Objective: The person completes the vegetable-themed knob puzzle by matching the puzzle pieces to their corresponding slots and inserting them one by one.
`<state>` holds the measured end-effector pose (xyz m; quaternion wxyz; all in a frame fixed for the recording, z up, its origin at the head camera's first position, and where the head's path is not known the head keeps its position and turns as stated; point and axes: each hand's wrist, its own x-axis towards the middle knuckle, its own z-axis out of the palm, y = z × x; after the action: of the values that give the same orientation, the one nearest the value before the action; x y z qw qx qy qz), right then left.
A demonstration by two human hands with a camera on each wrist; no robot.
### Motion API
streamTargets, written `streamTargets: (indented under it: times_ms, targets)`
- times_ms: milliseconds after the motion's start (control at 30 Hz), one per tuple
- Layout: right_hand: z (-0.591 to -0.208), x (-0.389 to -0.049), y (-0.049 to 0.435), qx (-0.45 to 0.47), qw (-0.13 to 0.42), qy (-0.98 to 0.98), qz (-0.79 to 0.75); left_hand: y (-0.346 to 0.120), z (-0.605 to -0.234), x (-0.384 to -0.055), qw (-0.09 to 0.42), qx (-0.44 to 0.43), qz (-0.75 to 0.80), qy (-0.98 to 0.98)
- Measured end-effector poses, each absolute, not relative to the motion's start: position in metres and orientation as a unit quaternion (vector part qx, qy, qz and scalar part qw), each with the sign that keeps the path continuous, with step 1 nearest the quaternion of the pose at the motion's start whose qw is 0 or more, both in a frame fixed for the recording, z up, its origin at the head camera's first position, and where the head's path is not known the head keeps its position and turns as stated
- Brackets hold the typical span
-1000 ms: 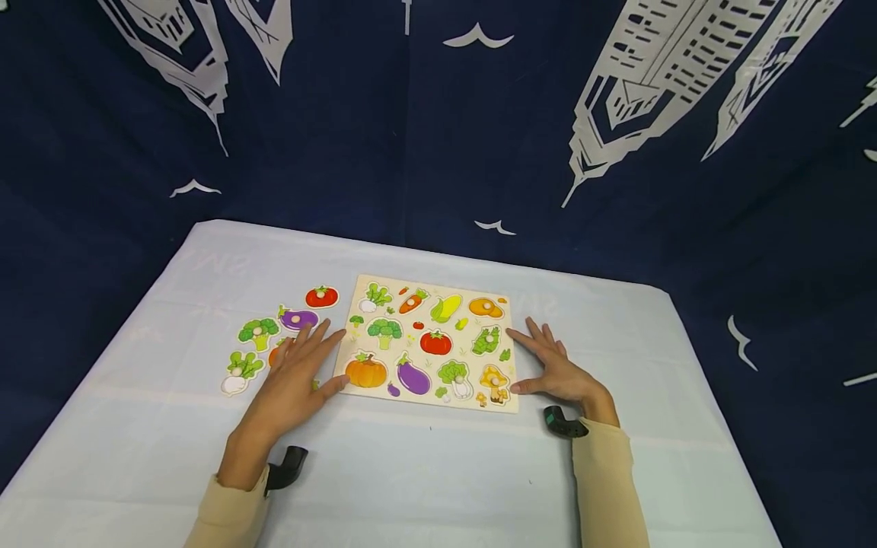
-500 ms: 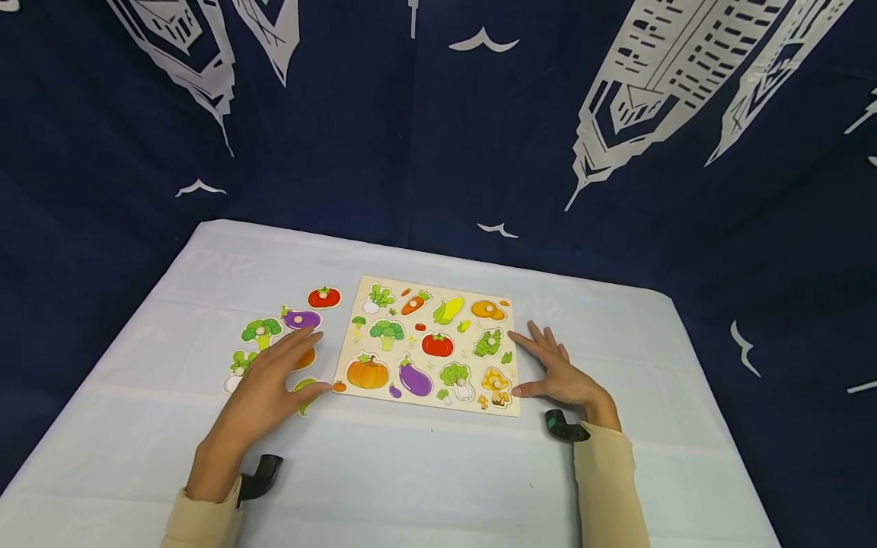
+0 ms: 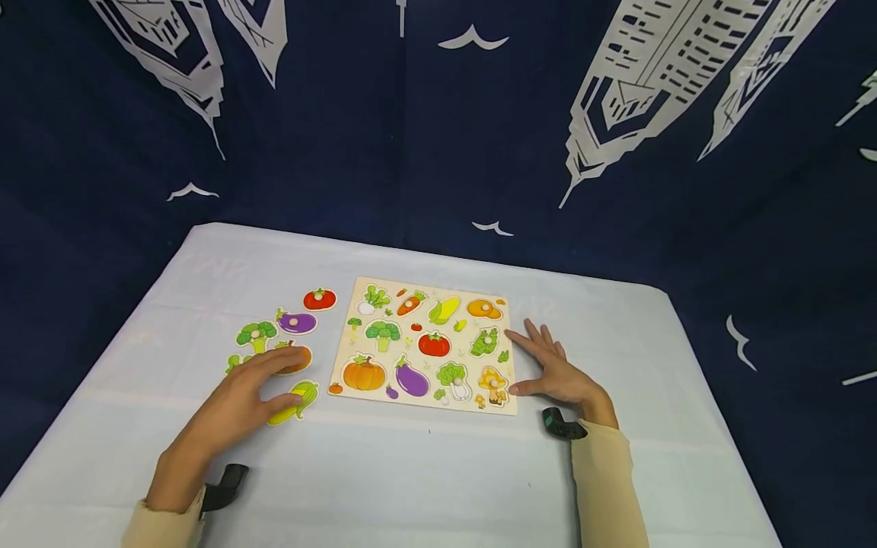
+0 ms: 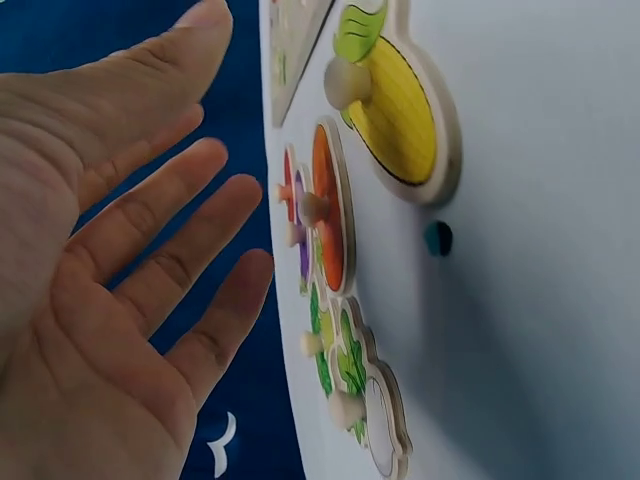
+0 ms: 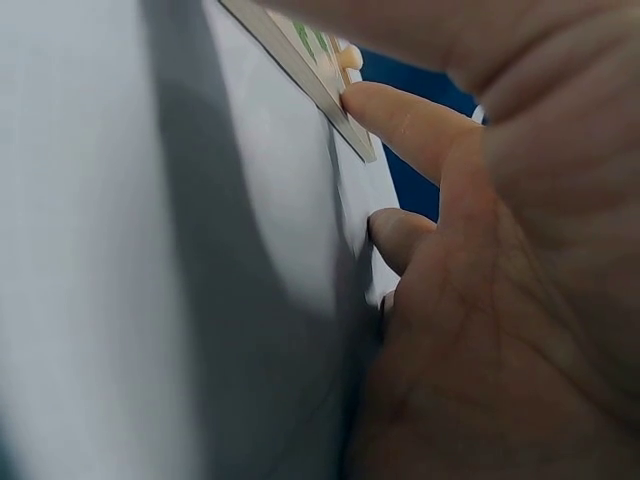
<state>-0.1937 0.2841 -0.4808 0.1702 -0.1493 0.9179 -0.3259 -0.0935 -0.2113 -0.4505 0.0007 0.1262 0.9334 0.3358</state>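
A wooden vegetable puzzle board [image 3: 352, 350] lies on the white-covered table. My right hand [image 3: 558, 377] rests at its right edge, thumb and fingers spread; in the right wrist view a fingertip [image 5: 365, 105] touches the board's side. My left hand [image 3: 236, 399] hovers with extended fingers over loose knobbed pieces left of the board, holding nothing. Under or beside it are the corn piece [image 3: 294, 403], the pumpkin piece [image 3: 299, 361] and a partly hidden turnip piece [image 4: 375, 410]. In the left wrist view, a gap separates the fingers from the corn piece's knob [image 4: 347, 83].
Farther back lie the broccoli piece [image 3: 256, 335], eggplant piece [image 3: 297, 323] and tomato piece [image 3: 319, 299]. Several knobbed pieces sit in the board, among them the mushroom piece [image 3: 493, 378]. A dark blue curtain [image 3: 411, 137] hangs behind the table.
My left hand has left the board's left edge and moved left and toward me over the loose pieces, uncovering the corn and pumpkin pieces. My right hand has stayed at the board's edge.
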Motion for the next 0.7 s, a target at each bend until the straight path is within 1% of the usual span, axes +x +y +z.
streamTargets:
  times_ms: [333, 700]
  targets:
    - [-0.4817, -0.1954, 0.2843, -0.142, 0.178, 0.918, -0.325, -0.2177, -0.4531, -0.0936, 0.032, 0.133, 0.316, 0.939]
    - [-0.4826, -0.1961, 0.2851, -0.148, 0.17, 0.921, -0.319, -0.2177, -0.4562, -0.1031, 0.044, 0.203, 0.306, 0.929]
